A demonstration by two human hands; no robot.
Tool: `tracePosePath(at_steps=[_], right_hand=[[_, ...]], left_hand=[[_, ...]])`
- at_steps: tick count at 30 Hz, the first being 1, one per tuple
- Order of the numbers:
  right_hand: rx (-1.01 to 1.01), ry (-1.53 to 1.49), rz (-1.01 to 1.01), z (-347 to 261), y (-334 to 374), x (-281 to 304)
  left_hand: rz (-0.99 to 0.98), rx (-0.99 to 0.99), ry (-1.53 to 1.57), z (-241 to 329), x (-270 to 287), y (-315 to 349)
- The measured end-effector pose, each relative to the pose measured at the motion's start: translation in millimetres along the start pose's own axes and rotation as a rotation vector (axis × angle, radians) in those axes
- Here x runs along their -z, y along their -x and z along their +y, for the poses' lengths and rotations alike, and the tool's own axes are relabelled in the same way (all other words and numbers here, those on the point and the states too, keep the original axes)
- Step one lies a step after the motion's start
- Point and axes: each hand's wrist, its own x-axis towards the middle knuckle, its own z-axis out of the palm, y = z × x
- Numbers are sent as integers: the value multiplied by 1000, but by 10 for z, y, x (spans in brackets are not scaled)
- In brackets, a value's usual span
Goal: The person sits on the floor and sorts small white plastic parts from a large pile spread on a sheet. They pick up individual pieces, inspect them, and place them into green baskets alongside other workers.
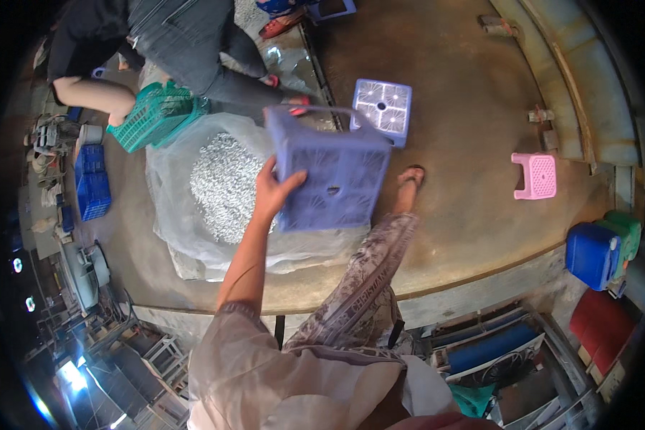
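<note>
My left hand point(272, 192) grips a blue-purple plastic stool point(351, 183) by its left edge, thumb lying over the seat. The stool is tilted in the air, slightly blurred, its square seat with a small centre hole turned toward me. Beneath and left of it, a translucent white plastic sheet point(172, 215) holds a heap of small silvery pieces point(226, 183); their kind is too small to tell. A similar stool point(382, 107) with a paler seat is on the floor beyond. My right hand is not in view.
At far left a co-worker point(186, 50) bends over, a hand at a green plastic basket point(154, 118). A pink stool point(537, 176) stands right. Blue crates point(92, 183) are at left; a blue jerrycan point(592, 251) is at right. A low concrete ledge point(480, 281) runs near me.
</note>
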Motion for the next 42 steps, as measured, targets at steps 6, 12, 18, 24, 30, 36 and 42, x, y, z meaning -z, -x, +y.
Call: tracePosePath(at_steps=[6, 12, 18, 24, 30, 36, 42], right_hand=[[-7, 13, 23, -987, -295, -583], [-105, 10, 144, -1787, -617, -875], [-166, 11, 166, -2210, -839, -917], [-173, 31, 143, -2408, -986, -810], [-113, 85, 99, -2569, -1275, -503], [-35, 141, 69, -2729, -1784, -272], [43, 215, 104, -2964, -2272, 61]], left_hand=[[-74, 142, 439, -275, -1144, -2282], [-211, 532, 509, -1313, -1823, -3437], [-171, 493, 320, -1309, -2679, -3453], [-241, 417, 231, -1035, -3367, -3126], [-201, 91, -442, -873, -3606, -3263], [-117, 106, -447, -1330, -3273, -3751], [-335, -29, -412, -941, -3794, -3351]])
